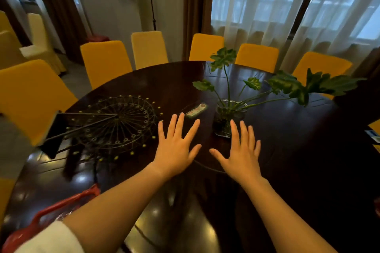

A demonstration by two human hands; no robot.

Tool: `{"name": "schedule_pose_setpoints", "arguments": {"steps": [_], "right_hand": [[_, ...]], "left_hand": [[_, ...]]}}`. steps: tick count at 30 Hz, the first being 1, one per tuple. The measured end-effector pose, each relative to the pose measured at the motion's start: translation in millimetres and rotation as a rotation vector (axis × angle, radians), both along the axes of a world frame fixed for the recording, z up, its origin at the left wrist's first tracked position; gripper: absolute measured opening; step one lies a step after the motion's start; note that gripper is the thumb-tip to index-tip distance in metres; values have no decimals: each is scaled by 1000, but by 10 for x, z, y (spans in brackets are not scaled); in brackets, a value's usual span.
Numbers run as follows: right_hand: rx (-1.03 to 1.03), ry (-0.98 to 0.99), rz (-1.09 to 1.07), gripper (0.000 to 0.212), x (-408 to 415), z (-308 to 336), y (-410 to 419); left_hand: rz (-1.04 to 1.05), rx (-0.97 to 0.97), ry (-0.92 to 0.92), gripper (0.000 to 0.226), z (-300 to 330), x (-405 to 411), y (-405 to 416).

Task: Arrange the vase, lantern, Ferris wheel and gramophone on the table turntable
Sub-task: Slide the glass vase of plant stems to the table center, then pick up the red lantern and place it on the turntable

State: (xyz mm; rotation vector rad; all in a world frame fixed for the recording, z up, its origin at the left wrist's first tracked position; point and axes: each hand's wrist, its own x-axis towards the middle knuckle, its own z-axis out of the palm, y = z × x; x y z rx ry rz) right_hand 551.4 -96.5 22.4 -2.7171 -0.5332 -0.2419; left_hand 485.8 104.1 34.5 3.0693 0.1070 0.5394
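1. Lower left corner: red lantern, partly hidden behind the forearm, not yet arranged.
2. Left of centre: wire Ferris wheel upright on the table.
3. Centre: left hand and right hand, both spread flat, empty, above the turntable edge.
4. Right of centre: glass vase with leafy stems, already near the middle.
5. Gramophone: not visible.
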Motion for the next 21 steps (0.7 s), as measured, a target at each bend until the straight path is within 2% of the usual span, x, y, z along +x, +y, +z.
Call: {"name": "schedule_pose_setpoints", "arguments": {"steps": [5,11,14,18,21], "right_hand": [[-40,-62,37,96,-1013,261,78],[-35,-4,100,94,-2629,183,367],[-46,37,130,92,-3402,133,493],[-86,136,136,89,-4213,92,659],[-77,179,149,86,-4701,160,821]], "left_hand": [[65,-29,-30,67,352,-1198,59],[122,8,-12,66,445,-3268,438],[238,-67,56,66,373,-4328,745],[427,-171,198,72,300,-5349,1036],[442,-225,175,72,403,-5830,1119]]}}
